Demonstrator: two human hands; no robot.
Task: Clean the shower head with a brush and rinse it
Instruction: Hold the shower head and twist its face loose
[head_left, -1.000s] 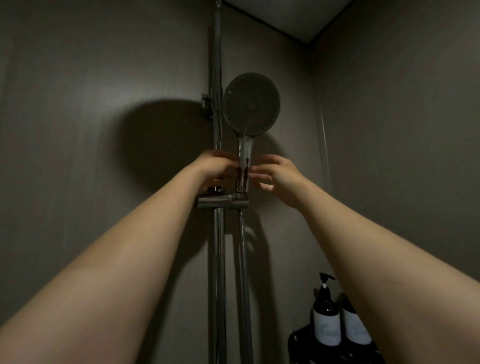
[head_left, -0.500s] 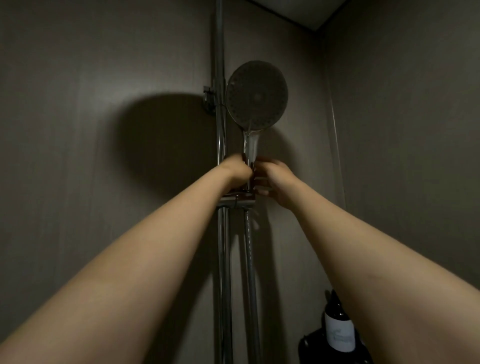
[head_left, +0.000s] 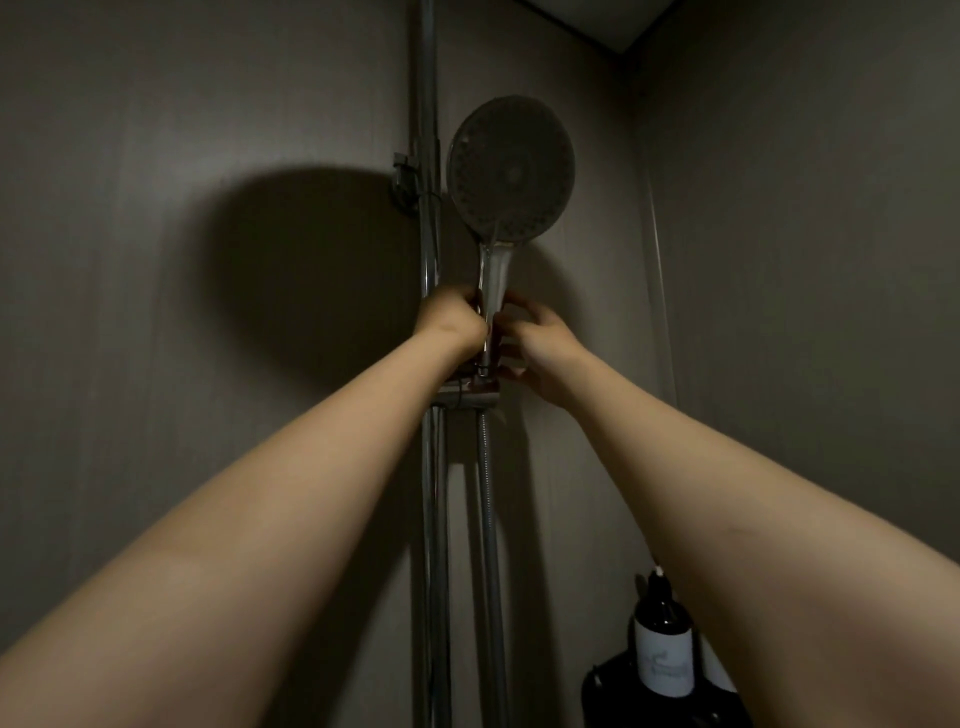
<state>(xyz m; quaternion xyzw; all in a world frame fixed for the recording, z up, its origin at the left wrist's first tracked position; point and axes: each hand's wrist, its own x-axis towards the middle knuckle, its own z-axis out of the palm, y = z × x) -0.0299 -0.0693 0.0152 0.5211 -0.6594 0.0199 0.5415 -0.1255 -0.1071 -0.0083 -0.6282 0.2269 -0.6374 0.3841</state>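
**Both hands on the handle of the mounted shower head**

Seen from below, in dim light. Shower head (head_left: 511, 171), round and grey, nozzle face toward the camera, upright high on the wall just right of the chrome rail (head_left: 428, 104). Seated by the foot of its handle (head_left: 493, 280) in the bracket (head_left: 467, 397) clamped to that rail.

Gripped from the left by the left hand (head_left: 449, 325), fingers curled tight round the handle, back of the hand toward the camera. Met from the right by the right hand (head_left: 540, 348), thumb up against the handle and fingers bent in round its lower part, just above the bracket. Hands close together across the handle; touching each other or not, impossible to tell in the shadow. Both forearms bare, stretched up from the lower corners.

Below the bracket, metal hose (head_left: 491, 519) hanging straight down beside the rail. On the wall left of the rail, a broad round shadow.

Low at the right, a dark bottle (head_left: 665, 654) with a pale label, standing in a black rack (head_left: 602, 686). Just beside it, a second bottle (head_left: 719, 673), mostly covered by the right forearm.
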